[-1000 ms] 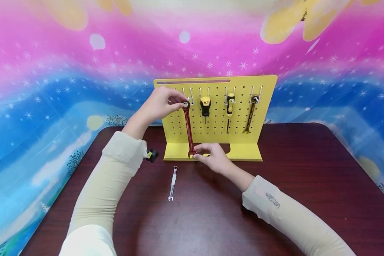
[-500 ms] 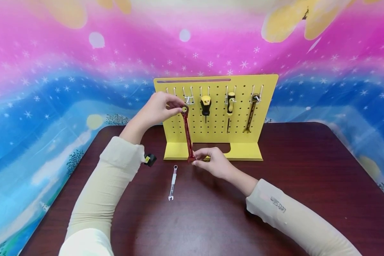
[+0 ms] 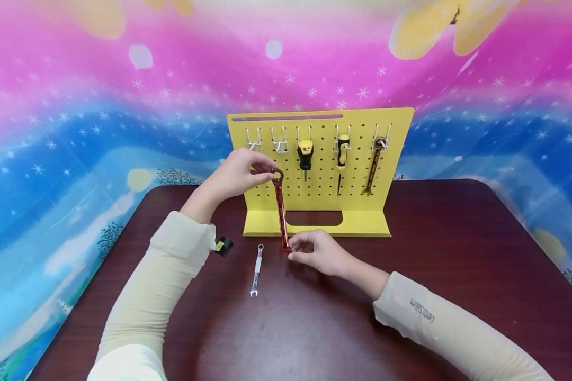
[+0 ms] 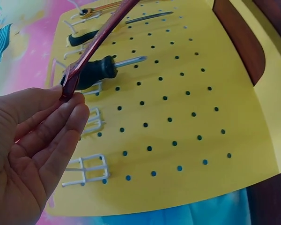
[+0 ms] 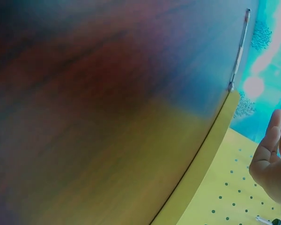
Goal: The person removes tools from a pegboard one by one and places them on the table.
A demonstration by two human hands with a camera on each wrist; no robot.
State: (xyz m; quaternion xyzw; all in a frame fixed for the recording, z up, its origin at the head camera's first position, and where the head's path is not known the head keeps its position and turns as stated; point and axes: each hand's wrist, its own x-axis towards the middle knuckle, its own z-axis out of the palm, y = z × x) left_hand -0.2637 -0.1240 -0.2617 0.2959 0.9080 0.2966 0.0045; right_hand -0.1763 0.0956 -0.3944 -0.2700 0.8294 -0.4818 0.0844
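A red combination wrench (image 3: pixel 280 211) stands nearly upright in front of the pegboard. My left hand (image 3: pixel 243 172) pinches its ring end between thumb and fingers, which the left wrist view shows close up, with the wrench (image 4: pixel 100 40) slanting up and away. At the lower, open-jawed end my right hand (image 3: pixel 324 254) holds the wrench with thumb and fingertips. The right wrist view catches only part of the right hand (image 5: pixel 271 164) at its edge, its contact with the wrench out of sight. A small silver wrench (image 3: pixel 257 270) lies on the table, left of the right hand.
The yellow pegboard (image 3: pixel 314 185) stands at the back of the dark wooden table (image 3: pixel 286 338). On its hooks hang a stubby screwdriver (image 3: pixel 305 154), a longer screwdriver (image 3: pixel 343 153) and a dark gold wrench (image 3: pixel 374 166). Two white hooks (image 3: pixel 279 145) at left carry nothing.
Both hands have come down and nearer with the red wrench, away from the pegboard hooks. The silver wrench and the hung tools stay in place.
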